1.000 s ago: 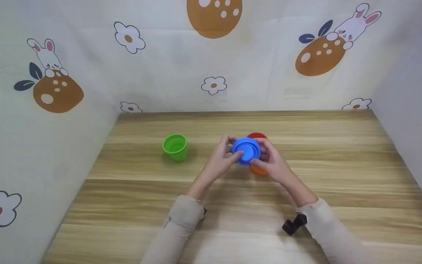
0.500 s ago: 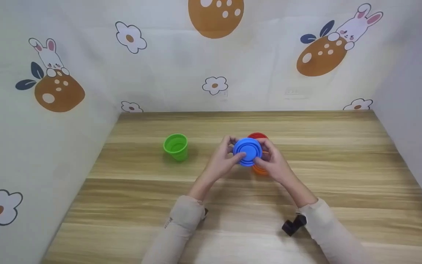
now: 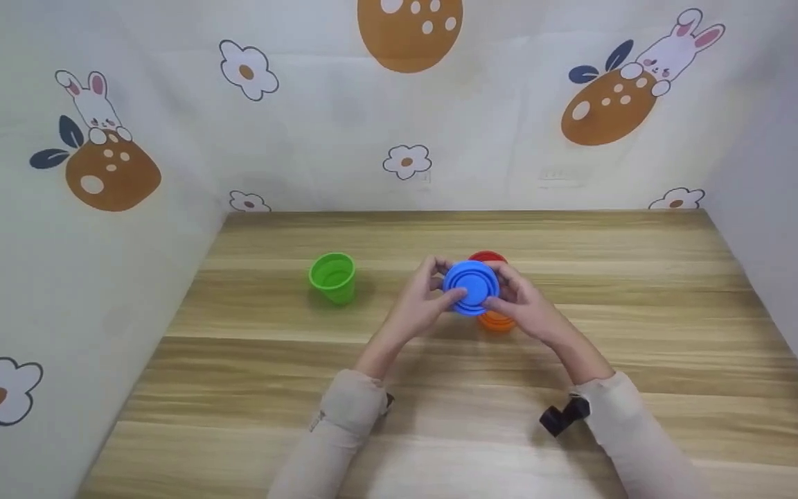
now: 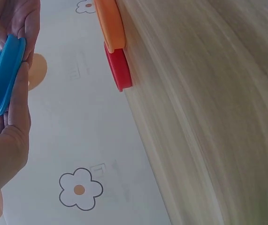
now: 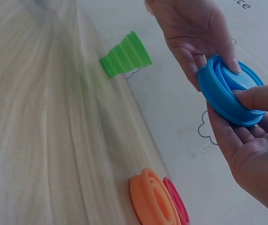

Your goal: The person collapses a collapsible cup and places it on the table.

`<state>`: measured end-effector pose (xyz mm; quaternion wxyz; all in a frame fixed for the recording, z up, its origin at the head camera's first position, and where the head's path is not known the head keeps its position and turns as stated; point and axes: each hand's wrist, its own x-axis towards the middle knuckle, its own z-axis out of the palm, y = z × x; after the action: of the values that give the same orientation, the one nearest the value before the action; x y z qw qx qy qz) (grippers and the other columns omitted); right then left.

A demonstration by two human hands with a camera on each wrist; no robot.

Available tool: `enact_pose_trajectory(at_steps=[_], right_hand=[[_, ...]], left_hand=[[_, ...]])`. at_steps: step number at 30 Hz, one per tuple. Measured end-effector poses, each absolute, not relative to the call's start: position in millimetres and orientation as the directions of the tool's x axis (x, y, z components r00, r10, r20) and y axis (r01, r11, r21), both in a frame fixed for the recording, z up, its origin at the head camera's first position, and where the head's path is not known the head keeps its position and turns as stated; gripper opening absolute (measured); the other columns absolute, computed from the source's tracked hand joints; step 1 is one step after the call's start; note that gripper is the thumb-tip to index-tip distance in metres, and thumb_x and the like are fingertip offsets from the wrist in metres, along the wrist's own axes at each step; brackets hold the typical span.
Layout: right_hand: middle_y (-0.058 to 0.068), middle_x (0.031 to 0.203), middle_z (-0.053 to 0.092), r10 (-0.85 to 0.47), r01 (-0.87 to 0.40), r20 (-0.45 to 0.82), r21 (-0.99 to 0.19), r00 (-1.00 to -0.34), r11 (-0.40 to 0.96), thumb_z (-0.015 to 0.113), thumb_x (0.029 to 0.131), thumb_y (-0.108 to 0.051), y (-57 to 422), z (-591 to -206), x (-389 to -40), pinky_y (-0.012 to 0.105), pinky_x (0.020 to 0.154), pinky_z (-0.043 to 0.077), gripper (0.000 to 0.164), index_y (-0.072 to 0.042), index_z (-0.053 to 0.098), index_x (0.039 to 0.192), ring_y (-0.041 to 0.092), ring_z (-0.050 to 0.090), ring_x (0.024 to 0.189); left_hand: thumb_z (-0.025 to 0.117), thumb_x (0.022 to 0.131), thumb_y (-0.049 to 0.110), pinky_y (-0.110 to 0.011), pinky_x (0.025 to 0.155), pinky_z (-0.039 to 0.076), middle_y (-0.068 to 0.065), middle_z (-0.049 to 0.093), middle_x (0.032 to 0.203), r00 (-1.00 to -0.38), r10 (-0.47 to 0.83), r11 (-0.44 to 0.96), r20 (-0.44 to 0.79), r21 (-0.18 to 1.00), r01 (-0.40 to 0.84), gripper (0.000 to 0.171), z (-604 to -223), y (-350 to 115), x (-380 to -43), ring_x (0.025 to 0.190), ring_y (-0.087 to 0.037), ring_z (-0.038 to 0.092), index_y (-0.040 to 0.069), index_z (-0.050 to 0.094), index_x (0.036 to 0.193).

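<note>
Both hands hold a blue collapsible cup (image 3: 472, 285), folded flat, its ringed face turned up toward the head camera. My left hand (image 3: 418, 301) grips its left side, thumb on the inner rings and fingers beneath. My right hand (image 3: 529, 312) pinches the right side, thumb at the near right rim; in the right wrist view that thumb presses into the rings of the blue cup (image 5: 232, 93). Held above the table, the cup partly covers a flattened orange cup (image 3: 497, 323) and a flattened red cup (image 3: 486, 256) in the head view.
A green cup (image 3: 333, 277), extended to full height, stands on the wooden table (image 3: 246, 374) left of the hands. In the right wrist view the orange cup (image 5: 148, 199) and red cup lie side by side. Patterned cloth walls (image 3: 330, 104) enclose the back and sides.
The blue cup has shifted slightly right and faces the head camera a little more fully. My right hand and forearm have moved slightly right; the left hand keeps its grip.
</note>
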<state>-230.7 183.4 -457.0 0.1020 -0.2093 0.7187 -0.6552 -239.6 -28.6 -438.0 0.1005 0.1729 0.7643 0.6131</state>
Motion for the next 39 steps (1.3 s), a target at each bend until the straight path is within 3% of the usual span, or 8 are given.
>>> enact_pose_trajectory(at_steps=[5, 13, 16, 22, 33, 39], right_hand=[[0.028, 0.144, 0.046, -0.473, -0.153, 0.118, -0.988, -0.873, 0.035, 0.057, 0.100, -0.009, 190, -455, -231, 0.021, 0.101, 0.052, 0.051, 0.006, 0.036, 0.145, 0.007, 0.061, 0.119], [0.013, 0.134, 0.058, -0.385, -0.095, 0.071, -0.994, -0.920, 0.045, 0.054, 0.103, -0.018, 190, -459, -232, 0.029, 0.096, 0.057, 0.044, 0.004, 0.045, 0.140, 0.010, 0.066, 0.112], [0.014, 0.134, 0.059, -0.378, -0.061, 0.037, -0.997, -0.925, 0.051, 0.052, 0.104, -0.022, 188, -462, -233, 0.032, 0.095, 0.057, 0.045, 0.004, 0.045, 0.140, 0.011, 0.067, 0.111], [0.001, 0.117, 0.069, -0.406, 0.029, -0.017, -0.999, -0.914, -0.023, 0.044, 0.107, -0.031, 187, -462, -232, 0.037, 0.095, 0.057, 0.042, -0.001, 0.048, 0.136, 0.021, 0.072, 0.105], [-0.004, 0.109, 0.072, -0.378, 0.066, -0.041, -0.996, -0.925, -0.055, 0.049, 0.105, -0.028, 185, -463, -230, 0.029, 0.095, 0.057, 0.034, -0.002, 0.055, 0.126, 0.015, 0.072, 0.104], [-0.005, 0.112, 0.070, -0.301, 0.007, 0.017, -0.997, -0.953, -0.079, 0.055, 0.102, -0.020, 184, -464, -230, 0.035, 0.098, 0.056, 0.038, 0.004, 0.054, 0.131, 0.015, 0.071, 0.105]], left_hand=[[0.065, 0.095, 0.007, -0.037, 0.093, 0.059, -0.020, 0.055, 0.124, -0.920, 0.375, 0.209, 0.113, 0.957, 0.202, 0.035, -440, -34, -241, 0.117, -0.034, 0.063, 0.000, 0.046, 0.124], [0.067, 0.093, 0.006, -0.044, 0.102, 0.052, -0.022, 0.058, 0.119, -0.903, 0.387, 0.242, 0.189, 0.924, 0.297, 0.033, -443, -39, -242, 0.110, -0.033, 0.062, -0.002, 0.048, 0.119], [0.066, 0.093, 0.003, -0.045, 0.101, 0.054, -0.023, 0.057, 0.118, -0.895, 0.392, 0.219, 0.211, 0.924, 0.313, 0.030, -441, -38, -241, 0.111, -0.034, 0.062, -0.003, 0.048, 0.117], [0.063, 0.092, -0.005, -0.040, 0.096, 0.058, -0.022, 0.057, 0.117, -0.875, 0.413, 0.181, 0.253, 0.919, 0.351, 0.024, -440, -35, -241, 0.113, -0.033, 0.060, -0.005, 0.050, 0.112], [0.068, 0.092, 0.004, -0.044, 0.104, 0.053, -0.018, 0.060, 0.115, -0.859, 0.447, 0.178, 0.249, 0.916, 0.359, 0.023, -441, -37, -241, 0.116, -0.028, 0.057, -0.001, 0.055, 0.110], [0.072, 0.091, 0.008, -0.043, 0.110, 0.049, -0.020, 0.059, 0.127, -0.867, 0.443, 0.134, 0.227, 0.940, 0.314, 0.033, -443, -40, -242, 0.125, -0.030, 0.054, -0.002, 0.057, 0.118]])
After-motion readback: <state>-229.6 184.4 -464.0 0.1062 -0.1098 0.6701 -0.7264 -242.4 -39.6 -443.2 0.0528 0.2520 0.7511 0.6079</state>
